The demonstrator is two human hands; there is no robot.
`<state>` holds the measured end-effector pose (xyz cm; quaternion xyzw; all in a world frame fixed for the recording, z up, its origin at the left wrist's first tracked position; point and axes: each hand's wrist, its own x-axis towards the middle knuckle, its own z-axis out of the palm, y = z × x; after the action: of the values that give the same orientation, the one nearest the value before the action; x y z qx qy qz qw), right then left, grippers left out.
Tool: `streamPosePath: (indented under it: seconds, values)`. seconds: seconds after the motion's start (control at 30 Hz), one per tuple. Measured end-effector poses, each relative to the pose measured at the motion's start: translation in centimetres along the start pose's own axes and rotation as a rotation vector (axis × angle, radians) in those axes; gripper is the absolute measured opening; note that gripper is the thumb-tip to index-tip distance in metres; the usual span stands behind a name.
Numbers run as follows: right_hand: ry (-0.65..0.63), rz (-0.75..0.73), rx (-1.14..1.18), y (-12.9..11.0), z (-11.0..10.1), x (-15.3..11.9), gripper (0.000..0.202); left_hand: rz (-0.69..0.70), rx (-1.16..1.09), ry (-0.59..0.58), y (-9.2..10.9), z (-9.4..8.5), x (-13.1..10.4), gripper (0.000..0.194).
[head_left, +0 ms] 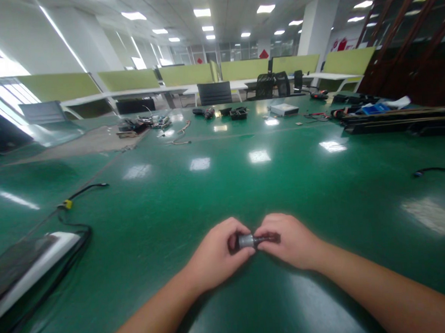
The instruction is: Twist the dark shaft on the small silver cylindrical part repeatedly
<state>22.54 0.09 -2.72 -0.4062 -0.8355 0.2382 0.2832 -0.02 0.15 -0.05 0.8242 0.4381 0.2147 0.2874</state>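
Observation:
My left hand [224, 248] curls its thumb and fingers around a small silver-grey cylindrical part [246, 241], low over the green table. From the cylinder's right side runs a thin dark shaft-like piece [265, 238], pinched between the thumb and fingers of my right hand [288, 240]. The two hands face each other, fingertips almost meeting at the joint of the two pieces. Whether these pieces are one object or two fitted together, I cannot tell. The left end of the cylinder is partly hidden inside my left hand.
A flat device with a white edge [64, 240] and black cables [74, 229] lies at the left. Along the far side are tangled wires and parts [145, 123], a silver box [283, 109] and dark long bars [391, 120]. A black cable end [433, 169] sits right.

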Motion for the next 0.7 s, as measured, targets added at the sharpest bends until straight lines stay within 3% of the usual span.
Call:
streamPosePath:
  seconds: [0.7]
  values:
    - [0.050,-0.063,0.035,-0.15,-0.36,-0.21,0.010,0.014,-0.008,0.021,-0.10,0.19,-0.03,0.015]
